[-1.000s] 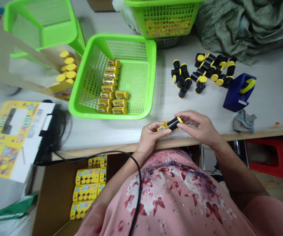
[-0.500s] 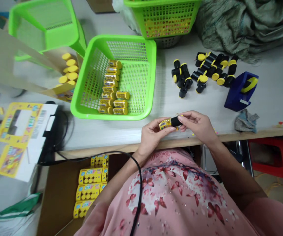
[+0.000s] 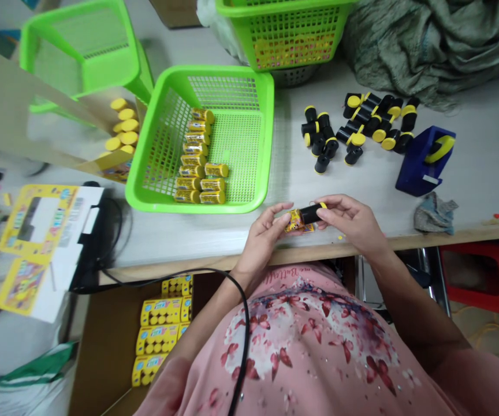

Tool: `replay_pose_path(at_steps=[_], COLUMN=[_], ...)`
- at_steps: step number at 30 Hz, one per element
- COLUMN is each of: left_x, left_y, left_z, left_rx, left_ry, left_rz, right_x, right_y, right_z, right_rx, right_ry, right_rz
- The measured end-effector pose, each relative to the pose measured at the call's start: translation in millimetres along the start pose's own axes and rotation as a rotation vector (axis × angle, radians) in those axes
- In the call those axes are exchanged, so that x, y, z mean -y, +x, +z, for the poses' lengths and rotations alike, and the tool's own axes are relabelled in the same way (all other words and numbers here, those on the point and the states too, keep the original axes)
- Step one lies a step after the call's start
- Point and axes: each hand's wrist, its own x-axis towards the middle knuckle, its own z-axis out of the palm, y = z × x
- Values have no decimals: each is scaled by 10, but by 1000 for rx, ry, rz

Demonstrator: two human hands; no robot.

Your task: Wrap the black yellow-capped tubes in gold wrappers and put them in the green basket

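Observation:
In front of me, over the table's near edge, my right hand (image 3: 350, 224) pinches the yellow-capped end of a small black canister (image 3: 310, 214). My left hand (image 3: 261, 234) has thumb and fingers on a shiny yellow printed label (image 3: 294, 221) at the canister's other end. How far the label goes round the canister I cannot tell. Another bit of printed label (image 3: 308, 229) shows just below the canister. Beyond my right hand lie several loose black canisters (image 3: 321, 164) with yellow caps. Left of them, a green basket (image 3: 271, 133) contains several canisters in yellow labels (image 3: 212, 197).
A blue tape dispenser (image 3: 418, 167) and a crumpled cloth (image 3: 435, 214) are at the right. Another green basket (image 3: 297, 17) stands behind. A flattened yellow carton (image 3: 37, 231) is at left. Below the table, a cardboard box (image 3: 97, 346) holds yellow packs. A black cable (image 3: 246, 323) crosses my front.
My left hand has shifted slightly left along the label, its fingers loosening. More of the black canister and its yellow cap now shows. My right hand keeps its pinch.

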Motion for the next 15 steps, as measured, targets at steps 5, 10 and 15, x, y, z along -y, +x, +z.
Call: replay_pose_path(at_steps=[5, 10, 15], left_x=[-14, -20, -9], left_y=[23, 20, 28], left_z=[-25, -18, -3], left_rx=[-14, -69, -56], left_ry=[-74, -78, -99], left_rz=[-94, -114, -111], right_x=[15, -6, -50], right_y=[2, -26, -56], right_z=[-113, -122, -100], right_rx=[-50, 73, 117], right_ry=[74, 95, 31], right_rz=[-17, 26, 2])
